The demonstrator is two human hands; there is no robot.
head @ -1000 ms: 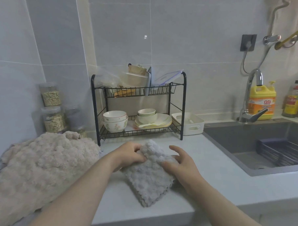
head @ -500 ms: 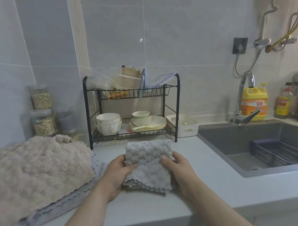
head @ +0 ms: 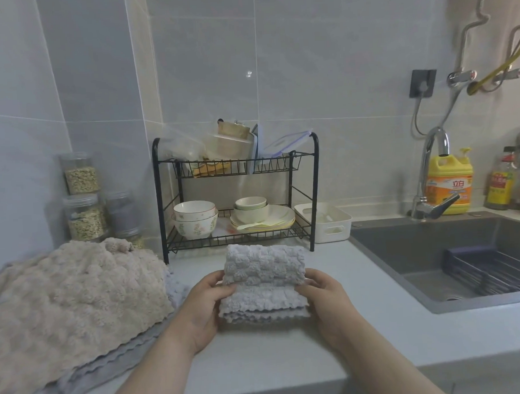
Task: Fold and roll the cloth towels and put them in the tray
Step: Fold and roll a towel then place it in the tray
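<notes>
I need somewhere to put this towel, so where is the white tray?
In the head view the white tray sits on the counter, right of centre, between the black dish rack and the sink.

Home kitchen: tiled walls, sink (head: 434, 248) w/ faucet (head: 430, 171), dish rack (head: 238, 197), dish soap (head: 450, 182).

Both bare forearms reach in from the lower edge, converging on the grey towel (head: 265, 271). Left hand (head: 202, 311) at the towel's left edge: thumb on top, fingers tucked out of sight beneath, pinching the fold. Right hand (head: 327, 302) mirrors it at the towel's right edge. Wrists roughly straight.
</notes>
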